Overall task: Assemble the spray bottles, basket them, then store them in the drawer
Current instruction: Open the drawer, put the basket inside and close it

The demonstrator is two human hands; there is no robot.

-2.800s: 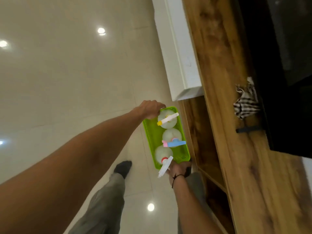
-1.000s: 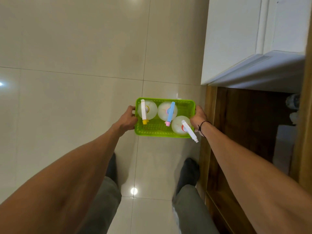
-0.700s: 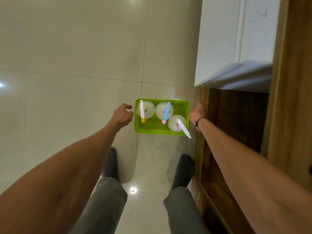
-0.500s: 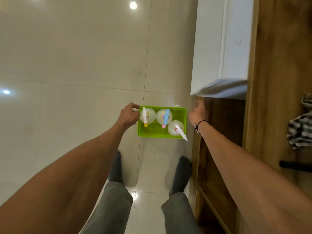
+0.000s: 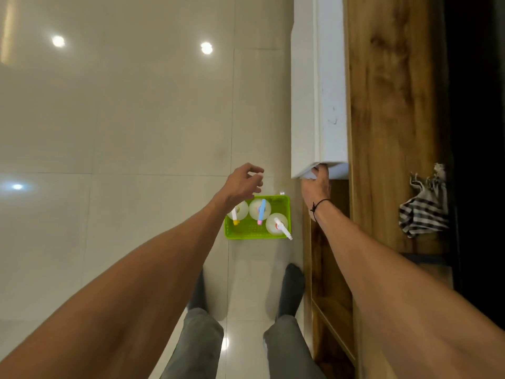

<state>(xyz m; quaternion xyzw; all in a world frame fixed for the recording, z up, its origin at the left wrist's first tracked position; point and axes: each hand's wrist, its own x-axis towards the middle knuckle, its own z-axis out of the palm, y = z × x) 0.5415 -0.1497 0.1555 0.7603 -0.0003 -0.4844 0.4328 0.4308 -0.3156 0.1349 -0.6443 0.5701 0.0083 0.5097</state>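
Down on the glossy cream floor tiles (image 5: 136, 119) I see the green basket (image 5: 252, 233), a rectangular plastic tray with perforated walls, standing just beside the wooden cabinet. Three round, translucent white spray bottles stand upright in it: one with a yellow-tipped white nozzle (image 5: 234, 216) at the left, one with a blue and pink nozzle (image 5: 261, 212) in the middle, and one with a red collar and a white nozzle (image 5: 282, 228) that pokes out over the basket's near right corner. My left hand (image 5: 241, 183) hangs in the air above the basket's far left corner, fingers loosely curled and parted, holding nothing. My right hand (image 5: 317, 187) (a thin black cord circles its wrist) reaches to the near end of the white drawer front (image 5: 318, 91), a long, smooth painted panel; the fingers curl around its lower corner, pressed onto it. Beside that panel runs the table (image 5: 390, 105), a warm brown surface with strong knotted grain, and on it lies a crumpled black-and-white striped cloth (image 5: 422, 212) with a fringed edge. Below the table an open wooden compartment (image 5: 330, 283) shows in shadow. Ceiling lights mirror as bright spots on the polished tiles. Grey trouser legs and dark socks stand just short of the basket.
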